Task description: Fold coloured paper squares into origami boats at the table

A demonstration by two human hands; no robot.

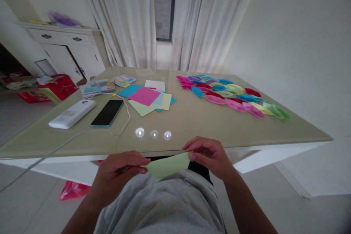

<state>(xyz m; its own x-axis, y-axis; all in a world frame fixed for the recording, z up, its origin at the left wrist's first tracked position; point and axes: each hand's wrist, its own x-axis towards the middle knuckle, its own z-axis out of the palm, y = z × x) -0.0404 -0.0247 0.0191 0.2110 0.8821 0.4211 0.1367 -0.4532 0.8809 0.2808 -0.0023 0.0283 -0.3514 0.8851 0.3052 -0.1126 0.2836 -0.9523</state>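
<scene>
My fingers [193, 156] are closed in a pinch on both sides. The left hand [120, 170] holds one end of the pale green paper [167, 166] between thumb and forefinger, and the right hand [210, 157] holds the other end in the same way, so neither hand is open. The paper is folded and hangs in the air over my lap, low in the middle of the frame and just in front of the near edge of the table [246, 139], without touching it. I think the risk is in this free position. With nothing flat under the paper, a crease may go crooked, and if one pinch pulls harder the thin sheet may tear or slip down to the floor. Above my hands, in the centre of the frame, lies a pile of flat coloured sheets [149, 100]. To the right of it many folded paper shapes [233, 97] lie close together. On the left are a black phone [107, 112], a white device [72, 114] and a grey cable [120, 128]. Behind them are printed booklets [97, 87], but their print is too small to read, and I can read no brand anywhere.
</scene>
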